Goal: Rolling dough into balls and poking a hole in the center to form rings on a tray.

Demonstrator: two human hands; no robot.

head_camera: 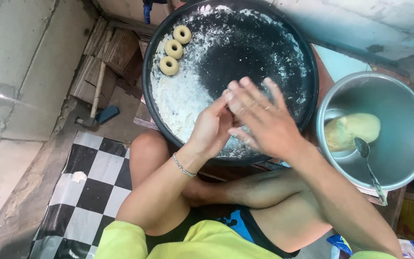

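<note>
My left hand (212, 127) and my right hand (259, 117) are pressed palm to palm over the near edge of a big round black pan (245, 52). Whatever lies between the palms is hidden. The right hand's fingers are spread flat over the left palm. White flour (180, 96) covers the pan's left side. Three small ring-shaped dough pieces (174, 48) lie in a row at the pan's upper left. A beaded bracelet (183, 166) is on my left wrist.
A metal pot (398, 158) at the right holds a yellow dough lump (353, 130) and a spoon (370, 168). A hammer (97, 96) lies on wooden slats at the left. My crossed legs rest on a black-and-white checkered mat (85, 192).
</note>
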